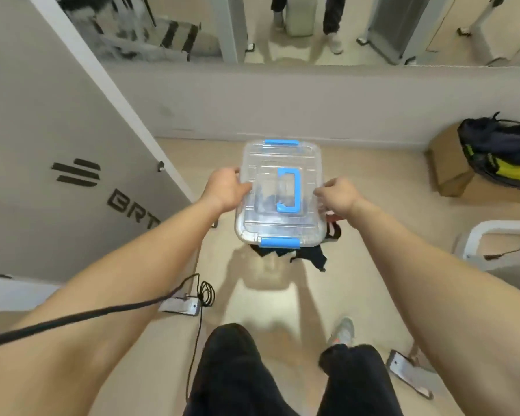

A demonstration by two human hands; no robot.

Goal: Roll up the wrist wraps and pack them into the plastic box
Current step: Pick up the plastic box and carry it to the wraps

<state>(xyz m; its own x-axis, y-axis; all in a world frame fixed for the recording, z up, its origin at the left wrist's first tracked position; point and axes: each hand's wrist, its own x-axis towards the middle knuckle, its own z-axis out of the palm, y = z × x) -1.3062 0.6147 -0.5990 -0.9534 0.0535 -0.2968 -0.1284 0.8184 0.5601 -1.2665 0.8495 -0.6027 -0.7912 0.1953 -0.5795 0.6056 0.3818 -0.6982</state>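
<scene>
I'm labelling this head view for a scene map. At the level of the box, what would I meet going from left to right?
Grey logo panel → left hand → plastic box → right hand → backpack.

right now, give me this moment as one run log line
left hand: grips plastic box left side | right hand: grips right side | lid: on | wrist wraps: loose on floor

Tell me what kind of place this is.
Probably a gym or fitness studio: white machine frames show above the low grey wall, a grey panel with a bold logo stands at the left, and a sports bag sits on cardboard boxes.
</scene>
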